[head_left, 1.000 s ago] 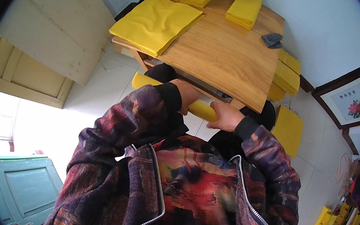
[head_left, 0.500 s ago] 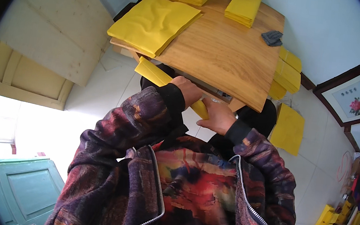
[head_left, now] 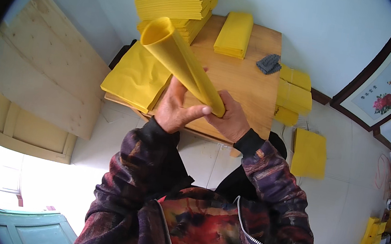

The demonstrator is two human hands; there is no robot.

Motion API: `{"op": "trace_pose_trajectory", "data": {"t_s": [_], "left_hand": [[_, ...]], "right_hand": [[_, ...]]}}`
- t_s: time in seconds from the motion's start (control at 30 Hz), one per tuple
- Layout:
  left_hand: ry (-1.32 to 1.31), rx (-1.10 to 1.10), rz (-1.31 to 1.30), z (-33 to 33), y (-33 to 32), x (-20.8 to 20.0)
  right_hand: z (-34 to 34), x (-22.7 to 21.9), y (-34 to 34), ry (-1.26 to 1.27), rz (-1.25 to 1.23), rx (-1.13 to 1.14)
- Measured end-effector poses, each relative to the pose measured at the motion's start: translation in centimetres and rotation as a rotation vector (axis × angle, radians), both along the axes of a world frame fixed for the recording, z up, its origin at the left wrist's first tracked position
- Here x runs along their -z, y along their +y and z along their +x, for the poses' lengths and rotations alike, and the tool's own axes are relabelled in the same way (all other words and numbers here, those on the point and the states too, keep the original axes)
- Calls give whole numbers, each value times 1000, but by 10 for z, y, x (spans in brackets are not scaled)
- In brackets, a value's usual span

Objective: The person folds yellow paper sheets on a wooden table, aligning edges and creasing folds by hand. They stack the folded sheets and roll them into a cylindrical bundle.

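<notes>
A rolled yellow paper sheet (head_left: 184,60) is held up over the front of the wooden table, its wide open end tilted up and to the left. My left hand (head_left: 173,113) is closed on its lower part from the left, with the thumb near the narrow end and the fingers partly hidden behind it. Around that narrow end my right hand (head_left: 233,119) is wrapped from the right. Beyond my left hand, flat yellow sheets (head_left: 136,77) lie on the table's left corner.
On the table (head_left: 253,97) stand a tall stack of folded yellow paper (head_left: 171,6), a smaller yellow stack (head_left: 234,34) and a crumpled grey cloth (head_left: 268,63). Tied yellow bundles (head_left: 295,96) sit beyond its right edge. A yellow pile (head_left: 309,154) rests on the floor. Wooden boards (head_left: 47,68) lean at left.
Both hands have raised the yellow paper from below the table's front edge to above it. Its far end now points upward and shows a wide opening. The view has shifted too.
</notes>
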State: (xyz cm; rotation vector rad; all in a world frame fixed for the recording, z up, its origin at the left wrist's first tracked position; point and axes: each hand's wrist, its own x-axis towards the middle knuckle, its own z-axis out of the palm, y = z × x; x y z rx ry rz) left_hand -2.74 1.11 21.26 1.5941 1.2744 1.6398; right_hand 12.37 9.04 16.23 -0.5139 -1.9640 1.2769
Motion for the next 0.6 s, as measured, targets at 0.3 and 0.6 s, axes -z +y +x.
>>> {"op": "trace_pose_trajectory", "data": {"t_s": [0.3,0.6], "left_hand": [[-159,206,-233,37,63,43],[-295,260,-285,20,65,69]], "right_hand": [[-18,82,44,-62,-152,31],[-16,90,43,-52,-40,69]]}}
